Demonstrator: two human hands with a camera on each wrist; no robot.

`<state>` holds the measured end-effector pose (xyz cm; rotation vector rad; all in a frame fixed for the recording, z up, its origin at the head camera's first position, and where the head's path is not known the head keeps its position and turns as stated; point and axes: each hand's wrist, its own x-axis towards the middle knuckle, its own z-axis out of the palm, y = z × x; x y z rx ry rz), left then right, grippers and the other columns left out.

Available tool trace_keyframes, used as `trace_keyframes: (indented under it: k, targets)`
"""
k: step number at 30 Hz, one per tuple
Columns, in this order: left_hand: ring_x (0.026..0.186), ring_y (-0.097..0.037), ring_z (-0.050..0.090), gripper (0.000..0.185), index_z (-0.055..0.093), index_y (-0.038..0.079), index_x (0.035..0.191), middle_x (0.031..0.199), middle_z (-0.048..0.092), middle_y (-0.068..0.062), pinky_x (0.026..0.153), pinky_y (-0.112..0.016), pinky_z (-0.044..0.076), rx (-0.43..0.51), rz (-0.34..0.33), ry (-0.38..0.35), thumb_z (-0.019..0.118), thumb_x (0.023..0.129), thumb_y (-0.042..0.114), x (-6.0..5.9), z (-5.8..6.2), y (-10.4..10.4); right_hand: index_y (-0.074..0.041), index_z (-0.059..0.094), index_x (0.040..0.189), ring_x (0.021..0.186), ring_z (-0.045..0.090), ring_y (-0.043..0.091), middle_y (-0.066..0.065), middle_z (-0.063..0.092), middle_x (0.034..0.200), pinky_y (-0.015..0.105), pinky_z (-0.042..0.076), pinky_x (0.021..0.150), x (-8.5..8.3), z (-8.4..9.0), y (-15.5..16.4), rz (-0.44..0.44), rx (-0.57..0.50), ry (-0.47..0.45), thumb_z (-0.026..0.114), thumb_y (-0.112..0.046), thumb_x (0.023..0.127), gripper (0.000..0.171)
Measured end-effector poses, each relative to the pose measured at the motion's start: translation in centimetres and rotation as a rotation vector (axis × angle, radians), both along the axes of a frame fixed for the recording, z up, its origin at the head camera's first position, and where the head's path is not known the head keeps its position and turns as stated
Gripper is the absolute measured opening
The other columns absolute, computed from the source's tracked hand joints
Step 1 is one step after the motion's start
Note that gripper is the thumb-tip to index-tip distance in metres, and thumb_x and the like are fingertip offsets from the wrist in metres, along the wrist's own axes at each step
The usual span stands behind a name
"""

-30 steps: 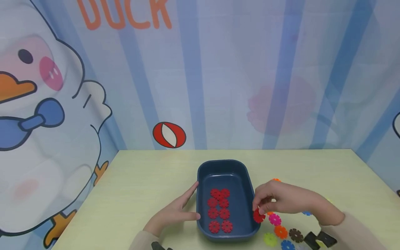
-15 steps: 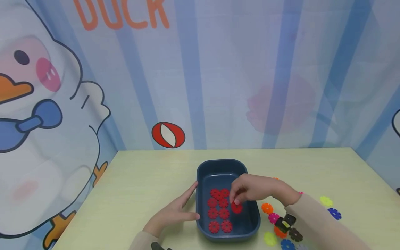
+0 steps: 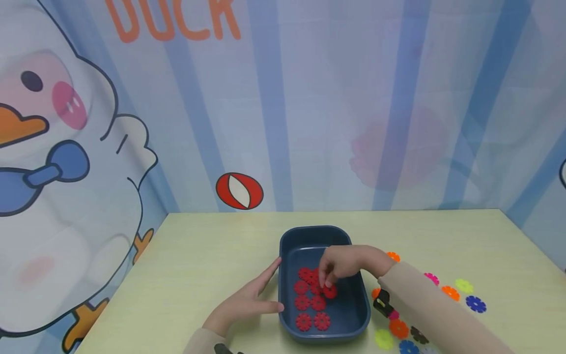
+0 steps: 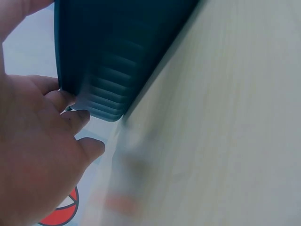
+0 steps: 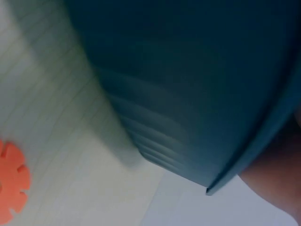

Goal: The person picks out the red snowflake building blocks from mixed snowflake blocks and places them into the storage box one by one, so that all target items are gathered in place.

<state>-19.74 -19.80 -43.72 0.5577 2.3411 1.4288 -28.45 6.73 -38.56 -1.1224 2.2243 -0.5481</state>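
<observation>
A dark blue rectangular tray stands on the table. In it several notched red plastic discs lie in two columns, mostly flat, with some overlapping at the far end. My right hand reaches over the tray's right wall and pinches a red notched disc beside the right column. Against the tray's left side rests my left hand, thumb and index finger spread. The left wrist view shows its fingers touching the outer wall. The right fingertips are hidden behind the tray wall in the right wrist view.
Right of the tray, notched discs are scattered: orange, yellow-green, dark blue, brown and others, some under the right sleeve. A printed cloth backdrop rises behind the table.
My right hand has carried the red disc from outside the tray's right edge leftward over the wall, down beside the right column. The left hand stays at the tray's left side.
</observation>
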Motion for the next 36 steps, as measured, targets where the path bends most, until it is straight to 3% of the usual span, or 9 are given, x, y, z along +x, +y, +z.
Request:
trace_keyframes:
  k: [17, 27, 32, 36]
  targets:
    - [0.148, -0.032, 0.008, 0.094, 0.011, 0.02, 0.157, 0.162, 0.009, -0.004, 0.116, -0.059, 0.015, 0.008, -0.009, 0.009, 0.071, 0.085, 0.031, 0.0, -0.1, -0.2, -0.014, 0.077, 0.079, 0.069, 0.057, 0.003, -0.01, 0.068, 0.077, 0.02, 0.05, 0.069, -0.7, -1.1, -1.0, -0.048, 0.182, -0.051, 0.07, -0.003, 0.084, 0.014]
    - [0.148, -0.032, 0.009, 0.094, 0.011, 0.022, 0.156, 0.162, 0.011, -0.004, 0.116, -0.059, 0.017, -0.004, -0.025, 0.008, 0.071, 0.085, 0.031, -0.1, 0.3, -0.1, -0.015, 0.078, 0.078, 0.073, 0.06, 0.003, -0.006, 0.07, 0.085, 0.022, 0.052, 0.074, -0.6, -1.4, -1.1, -0.077, 0.211, -0.061, 0.072, -0.003, 0.083, 0.015]
    - [0.148, -0.031, 0.011, 0.094, 0.012, 0.022, 0.156, 0.162, 0.012, -0.003, 0.116, -0.059, 0.017, -0.028, -0.018, 0.021, 0.072, 0.084, 0.033, -0.2, 0.2, -0.3, -0.015, 0.078, 0.082, 0.074, 0.06, 0.002, -0.007, 0.071, 0.087, 0.021, 0.052, 0.074, -0.7, -1.0, -1.1, -0.054, 0.18, -0.042, 0.071, -0.003, 0.083, 0.014]
    - [0.148, -0.029, 0.012, 0.097, 0.012, 0.023, 0.156, 0.162, 0.013, -0.001, 0.116, -0.059, 0.018, -0.06, -0.02, 0.042, 0.074, 0.083, 0.034, -0.3, 0.3, -0.9, -0.012, 0.077, 0.092, 0.077, 0.06, 0.003, -0.008, 0.07, 0.089, 0.02, 0.053, 0.074, -0.9, 0.0, -0.4, -0.03, 0.049, -0.02, 0.071, -0.005, 0.085, 0.012]
